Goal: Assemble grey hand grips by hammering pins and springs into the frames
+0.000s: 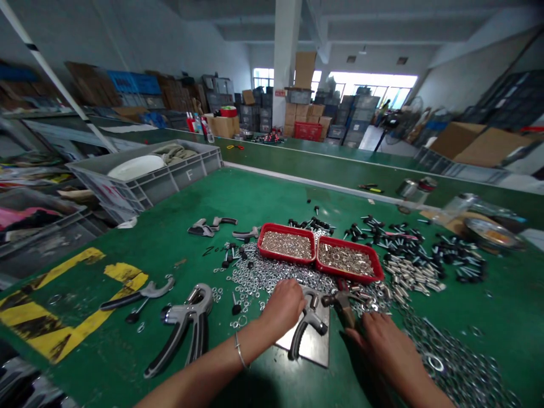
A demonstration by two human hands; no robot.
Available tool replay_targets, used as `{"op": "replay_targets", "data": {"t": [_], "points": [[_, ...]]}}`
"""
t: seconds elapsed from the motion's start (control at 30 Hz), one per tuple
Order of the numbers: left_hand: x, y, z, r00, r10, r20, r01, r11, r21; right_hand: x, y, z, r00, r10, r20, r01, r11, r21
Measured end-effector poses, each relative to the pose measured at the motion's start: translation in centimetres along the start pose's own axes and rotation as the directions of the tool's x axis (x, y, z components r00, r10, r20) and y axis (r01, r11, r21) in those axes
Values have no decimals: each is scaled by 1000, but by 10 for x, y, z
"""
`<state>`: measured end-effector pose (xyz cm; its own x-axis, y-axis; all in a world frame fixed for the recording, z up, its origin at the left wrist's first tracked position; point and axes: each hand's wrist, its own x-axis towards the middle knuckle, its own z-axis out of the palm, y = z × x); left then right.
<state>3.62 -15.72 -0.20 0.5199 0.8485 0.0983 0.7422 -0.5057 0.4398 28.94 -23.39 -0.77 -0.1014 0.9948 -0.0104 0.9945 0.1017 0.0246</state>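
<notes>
- Right hand (385,340), mine, is wrapped around the handle of a hammer (342,303), its head raised just beside the work.
- My left hand (284,306) is curled at the near edge of that work, fingers bent under; I cannot tell whether they pinch a part or only steady it.
- Between my hands, a hand grip (317,323) with a coil spring lies on a flat metal plate (317,352) on the green table.
- I judge the step to be tapping a part of this hand grip into place. The next move seems to call for a steady hold, my left fingers clear, and a short, well-aimed blow.
- Beyond the plate sit two red trays, left (285,258) and right (351,276), filled with small metal pieces; loose rings (255,279) spread around them.
- Farther right lie black-headed bolts (403,241) and short metal sleeves (410,279); to my left, another hand grip (193,317) lies on the table.
- Hidden: my left fingertips, and whatever they cover.
- Cut off: my forearms, at the bottom edge, and dark-handled tools in the lower left corner.
- Hard to make out: the hammer's lower handle in shadow, and the blurred jars (419,190) at far right.
</notes>
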Motion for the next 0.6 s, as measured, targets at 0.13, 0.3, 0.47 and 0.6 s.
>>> {"op": "replay_targets", "data": {"t": [0.13,0.3,0.47,0.6], "points": [[12,4,-4,944,322,75,-330,923,198,-15,1,8,996,83,31,-88,975,206],[5,6,-1,911,404,80,-412,889,198,-6,-12,-15,998,66,10,-58,766,640],[-33,18,7,982,186,-16,-180,966,186,6,-27,-38,992,13,128,-91,770,631],[-48,24,16,996,-21,-86,26,998,56,10,-33,-44,980,-30,199,-91,817,569]]}}
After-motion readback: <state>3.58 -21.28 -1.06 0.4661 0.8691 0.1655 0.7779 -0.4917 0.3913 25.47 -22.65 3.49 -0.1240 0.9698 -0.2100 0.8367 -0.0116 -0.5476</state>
